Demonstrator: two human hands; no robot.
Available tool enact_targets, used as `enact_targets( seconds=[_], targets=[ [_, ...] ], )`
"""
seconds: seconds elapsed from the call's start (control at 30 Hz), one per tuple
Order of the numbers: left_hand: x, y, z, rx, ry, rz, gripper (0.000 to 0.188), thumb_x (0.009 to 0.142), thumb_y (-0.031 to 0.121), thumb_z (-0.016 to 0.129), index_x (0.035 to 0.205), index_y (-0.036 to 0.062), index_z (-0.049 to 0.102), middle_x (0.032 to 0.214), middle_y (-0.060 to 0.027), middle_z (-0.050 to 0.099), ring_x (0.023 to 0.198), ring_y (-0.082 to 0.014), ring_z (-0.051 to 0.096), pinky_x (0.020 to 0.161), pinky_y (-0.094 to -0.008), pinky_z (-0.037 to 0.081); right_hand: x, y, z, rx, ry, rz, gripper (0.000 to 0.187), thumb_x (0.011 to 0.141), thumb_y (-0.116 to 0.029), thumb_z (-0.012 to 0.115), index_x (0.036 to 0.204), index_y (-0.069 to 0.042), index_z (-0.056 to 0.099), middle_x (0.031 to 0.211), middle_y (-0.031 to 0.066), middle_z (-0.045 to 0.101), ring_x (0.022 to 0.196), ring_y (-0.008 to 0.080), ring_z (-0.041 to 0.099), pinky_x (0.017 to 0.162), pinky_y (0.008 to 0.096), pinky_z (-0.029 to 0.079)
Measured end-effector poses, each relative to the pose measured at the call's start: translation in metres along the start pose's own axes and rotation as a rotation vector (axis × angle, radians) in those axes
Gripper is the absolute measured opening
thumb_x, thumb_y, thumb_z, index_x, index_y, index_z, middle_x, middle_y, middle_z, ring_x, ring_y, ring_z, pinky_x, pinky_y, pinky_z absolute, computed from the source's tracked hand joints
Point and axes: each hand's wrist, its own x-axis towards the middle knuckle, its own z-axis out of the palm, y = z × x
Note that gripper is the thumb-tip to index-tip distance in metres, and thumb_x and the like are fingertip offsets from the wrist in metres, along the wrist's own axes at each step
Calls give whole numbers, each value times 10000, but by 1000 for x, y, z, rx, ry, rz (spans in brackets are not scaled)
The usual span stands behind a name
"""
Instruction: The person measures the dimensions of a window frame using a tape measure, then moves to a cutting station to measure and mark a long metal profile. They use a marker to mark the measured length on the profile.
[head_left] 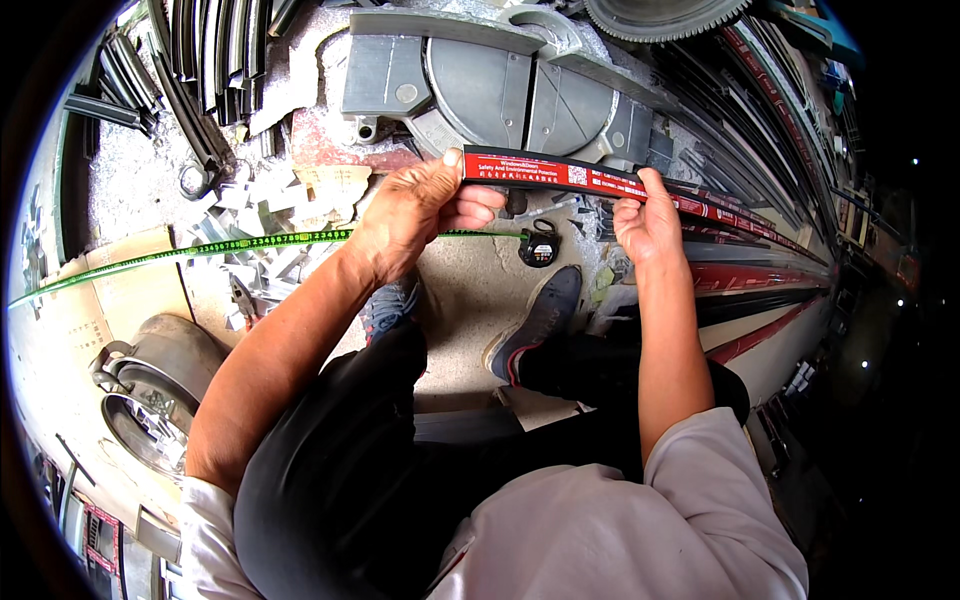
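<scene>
A long dark metal profile [545,172] with red printed protective film stretches from the middle toward the right. Its left end is gripped by my left hand [408,212], the thumb resting at the end. Farther along, my right hand [648,224] pinches the same profile between thumb and fingers. Below the profile lies a black tape measure [540,248], near my shoe. Its green blade [260,241] is drawn out to the far left and passes behind my left wrist, which hides part of it; whether it touches the wrist I cannot tell.
Just beyond my hands stands a grey mitre saw base [480,85], with a round toothed blade [665,12] above. Long profiles [760,275] lie stacked at the right, dark offcuts [215,60] at the upper left. Metal scraps [270,255], pliers [242,300] and a metal pot [180,350] are left.
</scene>
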Motion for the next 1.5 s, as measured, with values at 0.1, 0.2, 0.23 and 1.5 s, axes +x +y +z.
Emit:
enact_targets(
  seconds=[0.1,0.2,0.23,1.5],
  targets=[
    [-1,2,2,9,6,-5,407,1092,343,476,1257,-2,613,1099,-161,723,933,-190,692,924,-341,567,2,0,-2,0,2,13,172,948,-197,743,938,-92,607,776,19,620,504,99,480,412,198,427],
    [-1,3,3,27,11,-3,409,1093,343,475,1259,-4,612,1098,-160,723,933,-190,693,920,-340,568,2,1,-1,-5,13,8,172,940,-195,755,942,-105,608,778,5,606,513,93,468,419,198,418],
    [-1,2,2,30,11,-2,412,1094,346,471,1257,-4,613,1097,-160,724,932,-189,693,919,-339,569,2,2,0,-7,19,1,172,940,-195,754,943,-105,608,778,4,606,515,93,468,420,197,417],
    [0,21,-1,314,182,118,352,985,385,697,927,39,722,777,-61,716,665,-98,609,655,-241,492,6,19,-5,-13,-129,100,291,903,-345,799,981,-150,598,862,6,616,601,129,506,486,248,370]
  ],
)
